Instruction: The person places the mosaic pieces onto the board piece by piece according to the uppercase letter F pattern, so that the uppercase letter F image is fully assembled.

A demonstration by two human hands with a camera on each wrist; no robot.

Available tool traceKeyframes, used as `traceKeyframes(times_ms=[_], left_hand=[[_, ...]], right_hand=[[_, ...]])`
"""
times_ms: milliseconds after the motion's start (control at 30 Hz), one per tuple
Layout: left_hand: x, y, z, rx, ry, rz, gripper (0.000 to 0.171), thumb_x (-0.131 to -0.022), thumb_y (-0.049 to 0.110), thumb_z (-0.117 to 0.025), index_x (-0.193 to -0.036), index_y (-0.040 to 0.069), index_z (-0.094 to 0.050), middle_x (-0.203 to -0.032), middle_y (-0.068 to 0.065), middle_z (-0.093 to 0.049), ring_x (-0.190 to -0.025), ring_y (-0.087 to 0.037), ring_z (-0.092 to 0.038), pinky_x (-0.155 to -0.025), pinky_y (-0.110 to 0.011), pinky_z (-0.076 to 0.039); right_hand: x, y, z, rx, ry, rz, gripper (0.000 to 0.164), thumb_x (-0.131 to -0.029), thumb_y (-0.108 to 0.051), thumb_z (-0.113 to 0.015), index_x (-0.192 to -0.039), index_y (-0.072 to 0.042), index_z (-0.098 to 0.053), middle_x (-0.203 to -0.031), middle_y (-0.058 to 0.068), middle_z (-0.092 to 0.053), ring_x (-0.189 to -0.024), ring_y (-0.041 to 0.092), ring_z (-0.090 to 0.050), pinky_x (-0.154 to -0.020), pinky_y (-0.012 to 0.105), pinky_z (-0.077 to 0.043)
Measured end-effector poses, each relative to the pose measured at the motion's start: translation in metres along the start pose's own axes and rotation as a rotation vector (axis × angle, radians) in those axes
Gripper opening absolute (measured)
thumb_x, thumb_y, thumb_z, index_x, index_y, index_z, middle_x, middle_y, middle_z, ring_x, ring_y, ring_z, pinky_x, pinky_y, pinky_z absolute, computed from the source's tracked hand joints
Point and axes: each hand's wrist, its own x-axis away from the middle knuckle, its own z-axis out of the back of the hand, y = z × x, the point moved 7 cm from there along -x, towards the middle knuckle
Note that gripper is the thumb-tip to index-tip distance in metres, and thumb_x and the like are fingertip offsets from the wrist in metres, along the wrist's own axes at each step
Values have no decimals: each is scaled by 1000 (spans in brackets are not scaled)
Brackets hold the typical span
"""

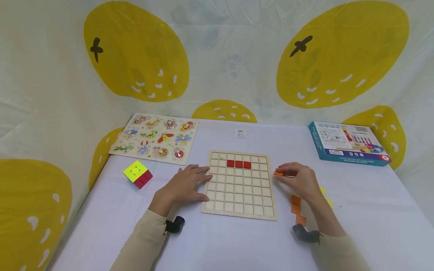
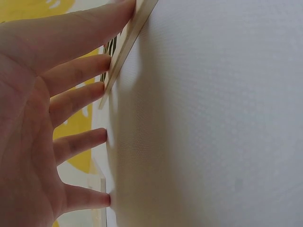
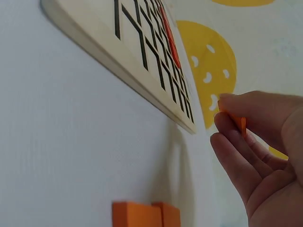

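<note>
A wooden grid board (image 1: 239, 186) lies in the middle of the table, with 3 red square tiles (image 1: 239, 164) side by side in its upper part. My left hand (image 1: 185, 184) rests at the board's left edge, fingers spread, fingertips on its rim; the left wrist view shows the thumb (image 2: 94, 21) against that edge. Just off the right edge, my right hand (image 1: 299, 179) pinches an orange square tile (image 3: 232, 116) between thumb and fingers. Several more orange tiles (image 1: 295, 208) lie below that hand, and yellow tiles (image 1: 329, 203) show partly behind its wrist.
A puzzle cube (image 1: 138, 174) stands left of the left hand. Behind it lies an insect picture board (image 1: 154, 138). A small printed card (image 1: 240, 133) is beyond the grid board, and a flat teal box (image 1: 349, 143) lies at the back right. A fruit-patterned sheet (image 1: 234, 56) closes off the back.
</note>
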Motion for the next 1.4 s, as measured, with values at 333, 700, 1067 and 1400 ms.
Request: traceKeyframes(times_ms=[333, 700, 1067, 1400], left_hand=[[0, -1, -1, -11, -4, 5, 72, -79, 52, -82, -144, 29, -60, -163, 4, -44, -152, -30, -36, -113, -79, -30], [1, 0, 0, -1, 3, 5, 71, -80, 50, -82, -143, 28, -60, -162, 3, -45, -152, -31, -36, -113, -79, -30], [1, 0, 0, 3, 4, 4, 71, -80, 50, -83, -143, 28, -60, -162, 3, -45, -152, -31, -36, -113, -79, -30], [2, 3, 4, 5, 2, 4, 71, -79, 50, -83, -143, 27, -61, -161, 3, -46, -151, -30, -37, -113, -79, -30]], right_hand=[[-13, -16, -31, -27, -76, 2, 26, -89, -15, -78, -113, -5, -78, -126, 16, -72, -108, 32, -73, -88, 28, -62], [-25, -47, -71, -56, -141, 63, 25, -82, -18, -86, -104, -8, -80, -103, 12, -80, -83, 17, -76, -73, 18, -57], [-31, -74, -92, -84, -142, 190, 13, -85, -8, -81, -97, -4, -82, -110, 11, -77, -100, 26, -74, -83, 33, -64], [-35, -83, -102, -43, -155, 193, 14, -85, -10, -82, -98, -7, -82, -111, 10, -79, -105, 27, -75, -90, 38, -62]])
